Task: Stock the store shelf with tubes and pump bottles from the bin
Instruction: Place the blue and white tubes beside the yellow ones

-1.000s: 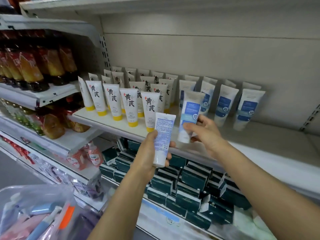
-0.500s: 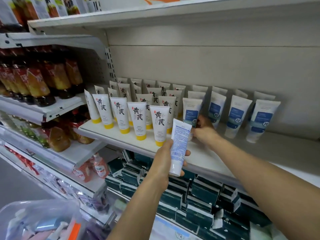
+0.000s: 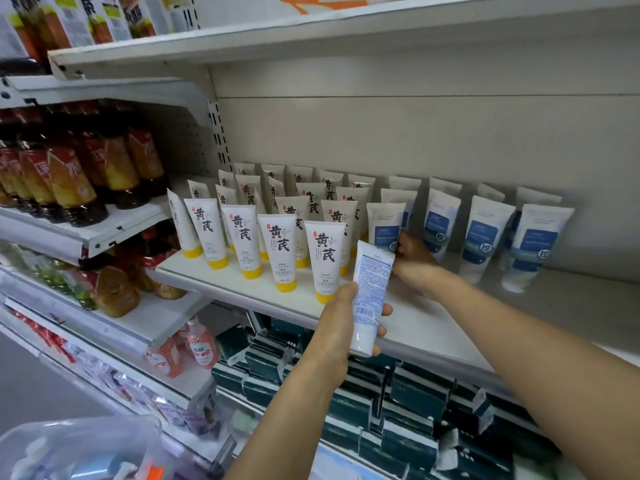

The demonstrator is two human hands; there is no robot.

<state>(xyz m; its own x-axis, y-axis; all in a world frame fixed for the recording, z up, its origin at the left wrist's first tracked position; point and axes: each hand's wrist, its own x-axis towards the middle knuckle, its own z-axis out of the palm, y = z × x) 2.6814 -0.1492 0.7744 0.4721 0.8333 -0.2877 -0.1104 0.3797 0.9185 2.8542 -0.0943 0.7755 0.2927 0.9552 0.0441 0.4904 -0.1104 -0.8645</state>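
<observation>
Left hand (image 3: 337, 327) grips a white tube (image 3: 370, 299) upright, blue fine print and barcode facing camera, cap down, just in front of the shelf (image 3: 426, 327) edge; right hand (image 3: 417, 263) reaches to a blue-label tube (image 3: 385, 225) on the shelf, grip hidden, cannot tell; yellow-capped tubes (image 3: 282, 252) crowd the left; clear bin (image 3: 79, 445) bottom-left; dark boxes (image 3: 408, 403) below.

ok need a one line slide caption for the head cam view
Left hand holds a blue-print tube while the right hand sets a blue-label tube on the shelf.
</observation>
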